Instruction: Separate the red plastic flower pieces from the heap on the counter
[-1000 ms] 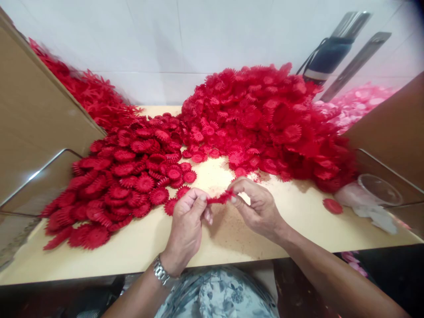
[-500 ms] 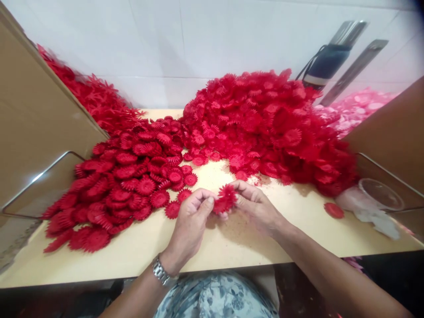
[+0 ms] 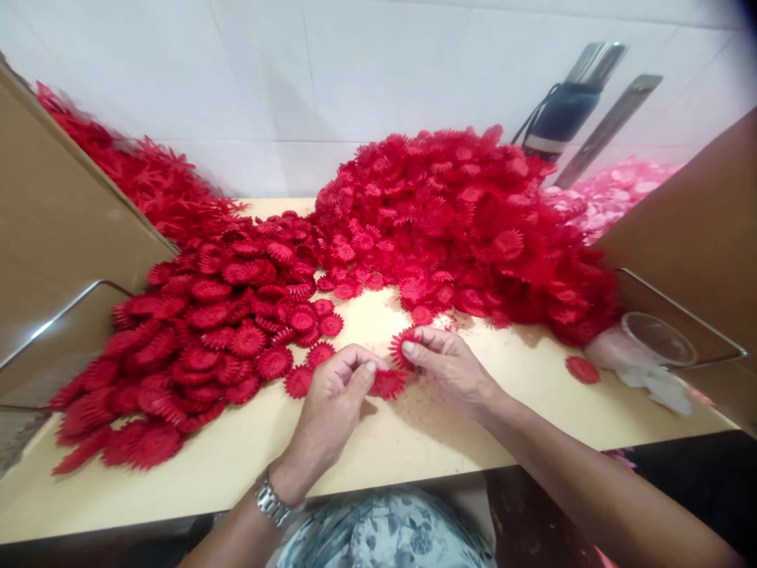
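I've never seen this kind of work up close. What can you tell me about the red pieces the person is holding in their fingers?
The red pieces are small round discs with a fringe of thin spiky teeth, like plastic flower petals. The left hand pinches one low over the table; the right hand pinches another, tilted up beside it. They look the same as the heaps behind.

The right hand (image 3: 453, 367) covers part of its red flower piece (image 3: 400, 347) — the far left heap (image 3: 127, 170) is blurred.

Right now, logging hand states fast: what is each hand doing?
Left hand: closed on a red flower piece.
Right hand: pinching another red flower piece.
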### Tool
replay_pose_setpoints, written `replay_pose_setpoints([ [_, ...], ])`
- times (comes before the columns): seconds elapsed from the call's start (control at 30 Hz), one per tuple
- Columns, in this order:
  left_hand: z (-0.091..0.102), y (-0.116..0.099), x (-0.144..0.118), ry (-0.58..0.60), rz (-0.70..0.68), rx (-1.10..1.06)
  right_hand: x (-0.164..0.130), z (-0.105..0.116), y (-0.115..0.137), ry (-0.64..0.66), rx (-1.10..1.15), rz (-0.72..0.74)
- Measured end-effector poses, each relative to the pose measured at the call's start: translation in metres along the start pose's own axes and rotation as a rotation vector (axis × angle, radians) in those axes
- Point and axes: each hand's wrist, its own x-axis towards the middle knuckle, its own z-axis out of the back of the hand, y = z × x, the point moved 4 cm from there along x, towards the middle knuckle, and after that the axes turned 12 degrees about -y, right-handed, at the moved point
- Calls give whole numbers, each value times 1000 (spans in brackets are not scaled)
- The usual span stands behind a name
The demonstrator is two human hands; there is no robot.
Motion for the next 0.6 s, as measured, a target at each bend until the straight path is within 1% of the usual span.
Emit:
replay_pose_setpoints([
  [0.13, 5, -3, 2, -48, 46, -55, -1, 3, 8, -22, -204, 121],
  [0.2, 4, -5, 2, -51, 68, -69, -3, 5, 10, -30, -290, 168],
  [0.33, 2, -7, 2, -49, 98, -72, -7, 4, 13, -15, -348, 236],
  [0.5, 2, -6, 4, -136, 51, -51, -8, -1, 14, 54, -386, 303],
  [0.57, -1, -6, 4, -101, 42, -30, -8, -2, 13, 71, -395, 305],
  [0.6, -4, -6, 4, -56, 38, -31, -8, -3, 12, 77, -395, 303],
])
